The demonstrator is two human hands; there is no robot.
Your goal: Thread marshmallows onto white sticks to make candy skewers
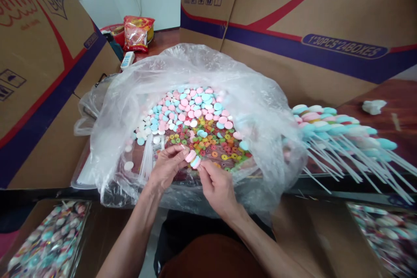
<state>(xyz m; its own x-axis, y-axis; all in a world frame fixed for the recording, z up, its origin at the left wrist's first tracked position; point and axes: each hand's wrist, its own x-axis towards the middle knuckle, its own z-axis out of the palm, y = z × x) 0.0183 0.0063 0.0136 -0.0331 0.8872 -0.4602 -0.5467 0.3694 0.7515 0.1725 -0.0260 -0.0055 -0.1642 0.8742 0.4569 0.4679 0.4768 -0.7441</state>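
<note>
As our L hand [167, 167] and R hand [217, 186], in fingertip grips, pinch opp. ends of a candy stack [193, 159] over the near side of the gummy rings [214, 154], w/ plastic bag [267, 95] around, we'd best press lightly & evenly, keeping it straight.

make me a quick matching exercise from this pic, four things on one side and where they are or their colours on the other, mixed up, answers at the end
1. candy stack
2. ring candies
3. stick candies
4. red packet

A. piled to the right of the plastic bag
B. at the back, beyond the plastic bag
C. green, yellow, orange and red, scattered
D. held between the left hand and right hand

Right pairs: 1-D, 2-C, 3-A, 4-B
</note>
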